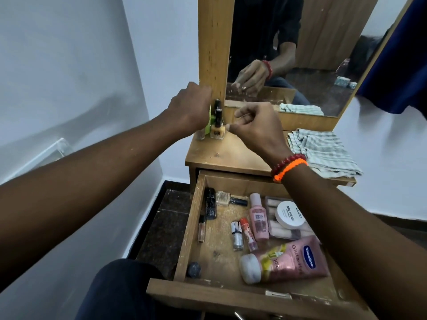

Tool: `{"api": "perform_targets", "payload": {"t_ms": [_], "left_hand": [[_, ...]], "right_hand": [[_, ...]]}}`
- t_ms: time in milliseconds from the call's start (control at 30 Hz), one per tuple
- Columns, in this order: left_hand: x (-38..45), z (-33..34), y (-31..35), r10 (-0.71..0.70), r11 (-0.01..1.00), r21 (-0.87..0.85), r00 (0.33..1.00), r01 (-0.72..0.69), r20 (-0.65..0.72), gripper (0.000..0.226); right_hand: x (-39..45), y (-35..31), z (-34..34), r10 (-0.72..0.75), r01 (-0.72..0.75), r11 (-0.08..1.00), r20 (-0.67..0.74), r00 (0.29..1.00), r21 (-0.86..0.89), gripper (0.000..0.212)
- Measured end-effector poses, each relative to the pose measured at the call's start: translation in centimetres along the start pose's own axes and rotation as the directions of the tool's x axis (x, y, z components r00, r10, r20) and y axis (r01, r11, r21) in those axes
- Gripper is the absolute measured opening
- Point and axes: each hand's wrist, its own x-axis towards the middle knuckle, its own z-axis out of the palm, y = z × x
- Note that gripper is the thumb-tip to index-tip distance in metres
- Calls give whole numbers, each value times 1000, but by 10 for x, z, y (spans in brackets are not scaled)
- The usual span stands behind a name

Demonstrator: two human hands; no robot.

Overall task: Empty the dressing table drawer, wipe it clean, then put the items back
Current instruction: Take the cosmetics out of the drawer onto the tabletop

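the drawer (191, 227) stands pulled open at 6 o'clock and is only partly emptied: a pink lotion tube (286, 259), a white nail polish jar (290, 214), a pink bottle (258, 218) and several small vials still lie inside, so wiping and restocking remain. at 12 o'clock on the dressing table top (221, 153), a few nail polish bottles (217, 125) already stand by the mirror frame, with the striped cloth (323, 151) unused at 3 o'clock. the left hand (189, 107) is curled beside those bottles, its grip hidden; the right hand (256, 125) hovers just beside them, fingers loosely bent, apparently gripping nothing.
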Motion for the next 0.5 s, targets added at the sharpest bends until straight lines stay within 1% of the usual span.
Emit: {"api": "perform_targets", "payload": {"t_ms": [33, 67, 100, 167, 200, 233, 267, 300, 333, 367, 433, 500], "left_hand": [[-3, 0, 0, 7, 1000, 7, 1000, -7, -15, 33], [-8, -1, 2, 21, 1000, 15, 999, -21, -37, 31], [-15, -2, 5, 43, 999, 24, 997, -41, -69, 29], [-35, 0, 12, 96, 995, 22, 988, -94, -124, 23], [-47, 3, 17, 106, 994, 4, 989, -107, -102, 19], [-60, 9, 21, 105, 994, -19, 994, -106, -39, 17], [-72, 17, 25, 87, 996, -36, 994, -85, 59, 18], [-83, 26, 30, 61, 998, -40, 984, -55, 167, 22], [-93, 38, 33, 38, 999, -24, 965, -33, 259, 22], [-102, 48, 37, 27, 1000, -6, 949, -26, 315, 22], [-114, 68, 40, 12, 999, 28, 929, -24, 369, 23], [-120, 84, 41, 3, 997, 66, 925, -30, 381, 21]], "right_hand": [[-13, 2, -4, -16, 16, 1000, -5, 1000, -2, 19], [-27, 4, -9, -24, 25, 1000, 23, 999, -8, 16], [-42, 7, -13, -25, 27, 1000, 83, 996, -16, 12], [-67, 11, -19, 6, 10, 998, 278, 960, -56, 5], [-78, 15, -20, 46, -8, 995, 388, 920, -97, 6], [-87, 20, -19, 97, -22, 987, 486, 868, -159, 7], [-94, 26, -17, 151, -23, 973, 557, 817, -231, 5], [-99, 31, -14, 199, -14, 954, 599, 776, -299, 7], [-104, 36, -11, 236, -7, 938, 627, 742, -346, 13], [-108, 40, -9, 259, -3, 930, 648, 717, -368, 19], [-113, 46, -5, 277, 20, 915, 662, 697, -404, 25], [-117, 50, -2, 295, 49, 892, 663, 688, -449, 28]]}}
